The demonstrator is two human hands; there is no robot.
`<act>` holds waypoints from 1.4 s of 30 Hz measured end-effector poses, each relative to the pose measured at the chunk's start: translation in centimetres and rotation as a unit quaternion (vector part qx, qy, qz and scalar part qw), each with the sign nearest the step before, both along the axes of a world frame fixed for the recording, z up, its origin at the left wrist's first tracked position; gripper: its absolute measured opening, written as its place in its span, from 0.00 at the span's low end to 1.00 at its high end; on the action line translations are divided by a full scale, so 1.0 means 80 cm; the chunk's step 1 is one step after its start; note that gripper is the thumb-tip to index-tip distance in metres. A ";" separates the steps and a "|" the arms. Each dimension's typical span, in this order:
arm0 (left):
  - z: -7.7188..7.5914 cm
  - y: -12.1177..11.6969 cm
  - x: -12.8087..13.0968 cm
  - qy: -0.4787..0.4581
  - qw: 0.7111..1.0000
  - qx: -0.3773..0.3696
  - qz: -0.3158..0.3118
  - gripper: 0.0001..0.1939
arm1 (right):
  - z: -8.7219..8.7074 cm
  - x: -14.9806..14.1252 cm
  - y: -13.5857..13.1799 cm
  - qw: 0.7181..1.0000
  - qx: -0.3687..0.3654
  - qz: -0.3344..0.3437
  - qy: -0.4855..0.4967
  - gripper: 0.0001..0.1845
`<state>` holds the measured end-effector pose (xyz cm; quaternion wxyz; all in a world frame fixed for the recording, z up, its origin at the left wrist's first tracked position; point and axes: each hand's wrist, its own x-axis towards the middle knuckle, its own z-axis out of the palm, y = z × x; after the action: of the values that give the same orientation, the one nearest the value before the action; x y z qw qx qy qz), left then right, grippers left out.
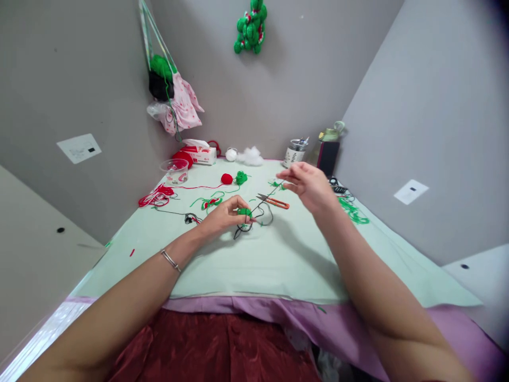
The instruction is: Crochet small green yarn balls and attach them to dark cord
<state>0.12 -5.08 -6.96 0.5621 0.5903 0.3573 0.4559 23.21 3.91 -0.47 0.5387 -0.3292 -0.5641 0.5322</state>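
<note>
My left hand (229, 213) pinches a small green crocheted piece (244, 212) just above the table. Dark yarn (259, 203) runs up from that piece in a taut line to my right hand (305, 183), whose fingertips are closed on its far end; whether a needle is there is too small to tell. Loose loops of the same dark yarn hang below the green piece. Beyond the yarn lie thread snips (278, 203) with orange handles. A small red and green crocheted piece (211, 202) rests to the left, near my left hand.
A red ball (226, 179) and a green yarn ball (240, 178) sit mid-table. Red yarn (159, 195) and a clear tub (175, 172) are at left, with a tissue box (201, 155) behind. A pen cup (295, 153), a phone (328, 157) and green yarn scraps (353, 211) are at right.
</note>
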 end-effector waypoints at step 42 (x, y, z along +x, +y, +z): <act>0.010 0.008 -0.026 0.048 0.999 0.014 -0.016 0.14 | -0.017 0.035 0.025 0.953 0.085 -0.086 -0.278 0.08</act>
<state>-1.98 -4.46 -6.16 0.5436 0.6248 0.3678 0.4230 26.00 5.95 -1.84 0.4305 -0.4641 -0.7043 0.3214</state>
